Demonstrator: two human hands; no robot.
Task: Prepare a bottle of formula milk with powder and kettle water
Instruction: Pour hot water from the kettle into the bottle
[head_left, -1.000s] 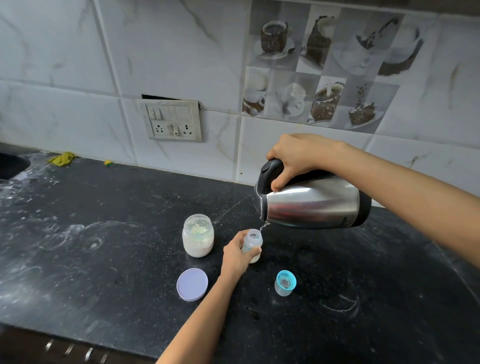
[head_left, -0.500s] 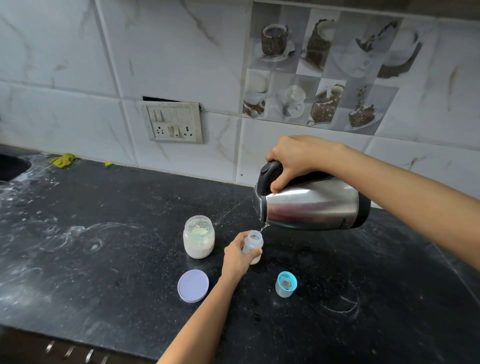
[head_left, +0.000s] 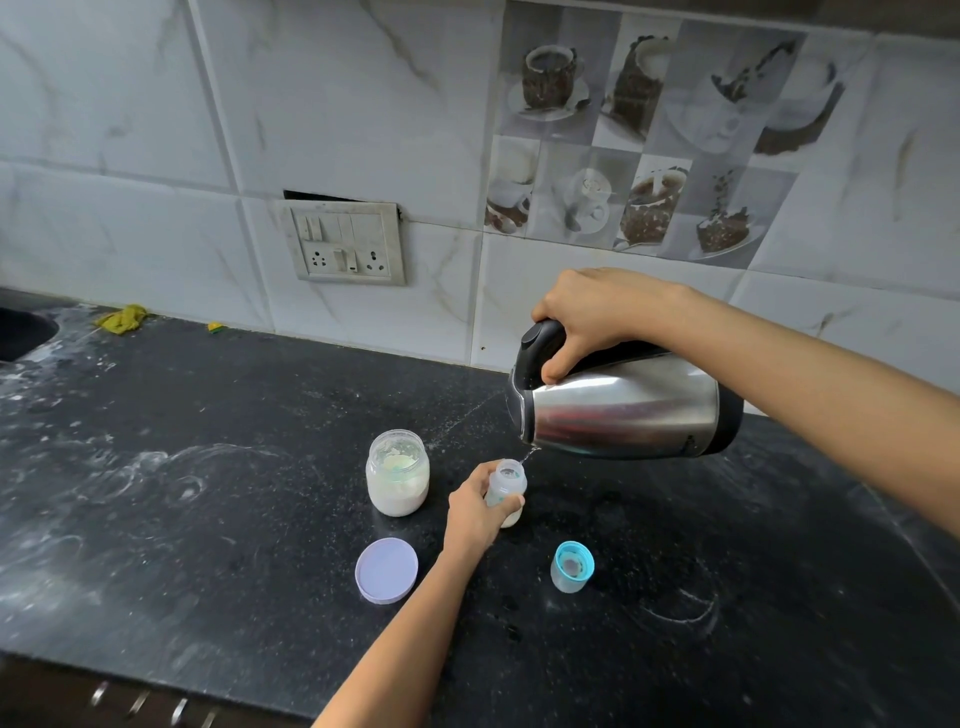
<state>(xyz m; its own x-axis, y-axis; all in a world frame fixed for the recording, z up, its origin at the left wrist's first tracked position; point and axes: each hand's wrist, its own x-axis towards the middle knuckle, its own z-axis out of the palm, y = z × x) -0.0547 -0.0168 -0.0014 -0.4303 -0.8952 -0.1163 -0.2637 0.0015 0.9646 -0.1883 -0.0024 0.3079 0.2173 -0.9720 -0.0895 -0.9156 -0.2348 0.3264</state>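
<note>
On the black stone counter (head_left: 208, 519), the left hand (head_left: 475, 512) grips a small clear baby bottle (head_left: 506, 488). Above right, the right hand (head_left: 597, 312) clasps a tipped steel kettle (head_left: 623, 410), trickling water in.

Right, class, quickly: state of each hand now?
Left hand: closed around the baby bottle.
Right hand: closed on the kettle handle, pouring.

jar (head_left: 397, 473) left of bottle (head_left: 508, 488), lid (head_left: 386, 570) before

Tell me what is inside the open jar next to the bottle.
The jar holds white powder, piled in its lower half with residue smeared on the glass above. Whether a scoop lies buried in it cannot be seen.
</note>
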